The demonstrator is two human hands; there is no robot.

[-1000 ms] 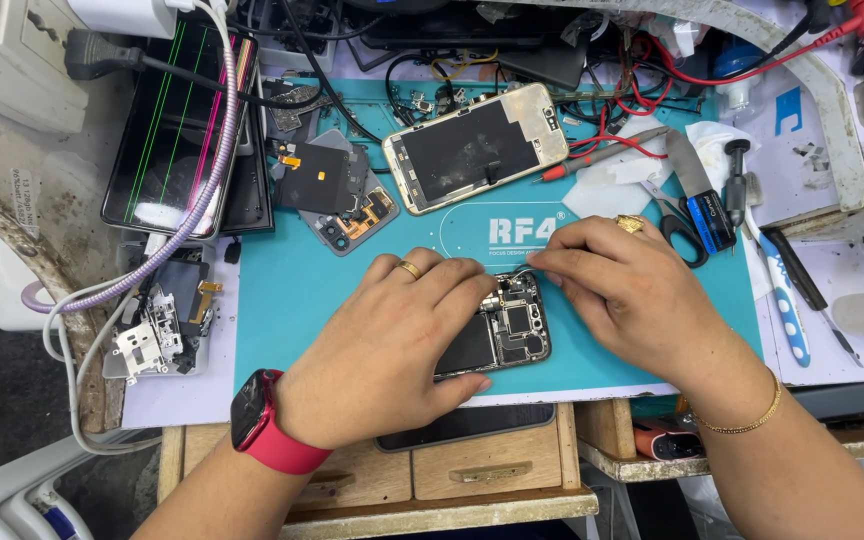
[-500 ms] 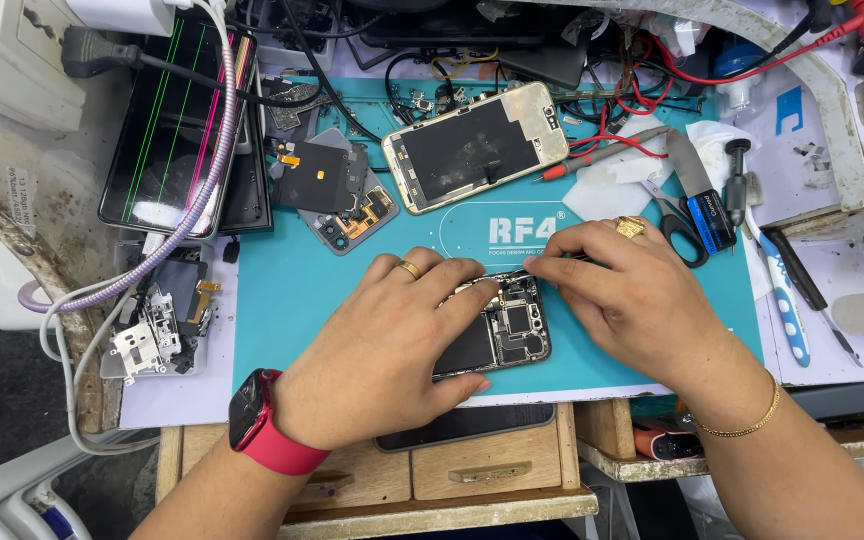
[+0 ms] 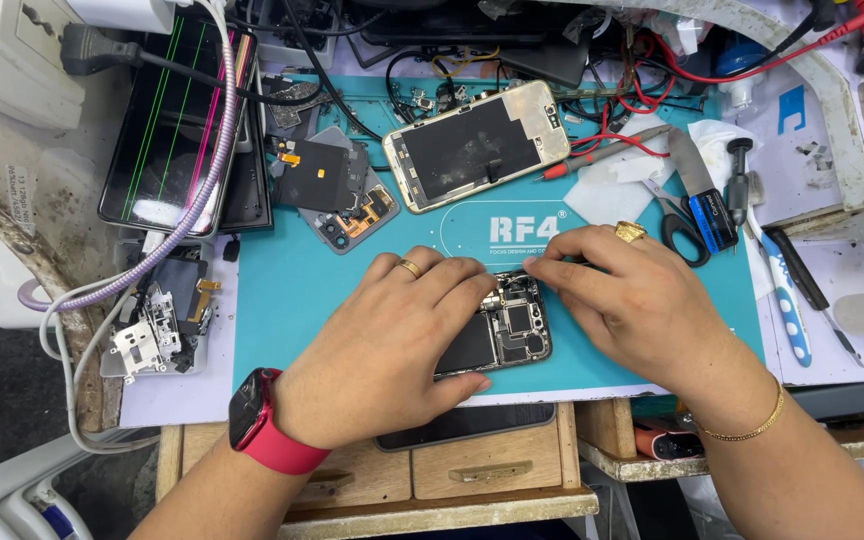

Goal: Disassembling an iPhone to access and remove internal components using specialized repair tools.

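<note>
Right hand [image 3: 642, 300] now nearer, grip pinched narrow over opened phone [image 3: 500, 335]; left hand [image 3: 392, 350] flat, steadying it

- Left hand [image 3: 382, 350] lies flat over the opened phone [image 3: 512, 335], palm covering its left part, fingers spread across the top edge. Gold ring on one finger, red smartwatch [image 3: 252, 420] on the wrist.
- Right hand [image 3: 642, 300] pinches at the phone's upper right corner, fingertips touching the internals. Gold ring, thin gold bracelet [image 3: 752, 425].
- Phone sits open-side up on the teal work mat [image 3: 292, 300]; boards and black battery area exposed.
- Second phone frame [image 3: 477, 145] lies tilted at mat top, well apart.
- Small camera-module part [image 3: 347, 205] left of it.
- Cracked display [image 3: 167, 120] with coloured lines, far left.
- Scissors [image 3: 677, 225] and blue-handled tool [image 3: 787, 305] to the right.
</note>
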